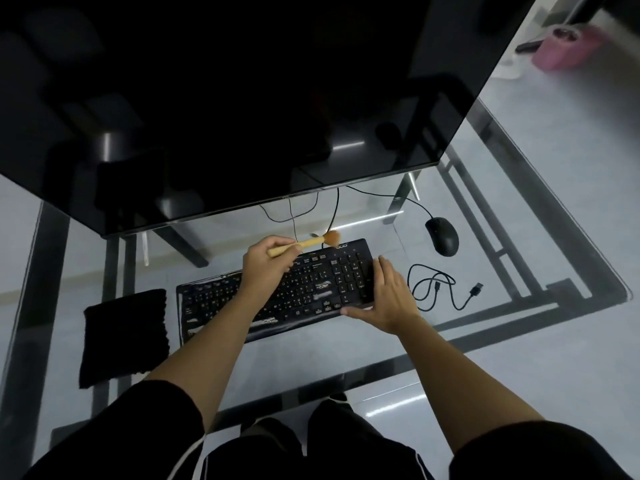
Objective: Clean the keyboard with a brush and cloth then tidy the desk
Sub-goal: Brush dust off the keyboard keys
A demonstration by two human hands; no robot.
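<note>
A black keyboard (311, 289) lies slanted on the glass desk (571, 237). My left hand (266, 259) grips a small wooden-handled brush (304, 242), whose tan bristles touch the keyboard's far edge near its right end. My right hand (388, 296) holds the keyboard's right end, fingers over the number pad and thumb along the front edge. A black cloth (124, 336) lies flat on the desk to the left of the keyboard, apart from it.
A large dark monitor (225, 98) looms over the back of the desk. A black mouse (442, 236) sits at the right rear, and a loose coiled black cable (440, 287) lies right of the keyboard. A pink object (564, 46) stands far right on the floor.
</note>
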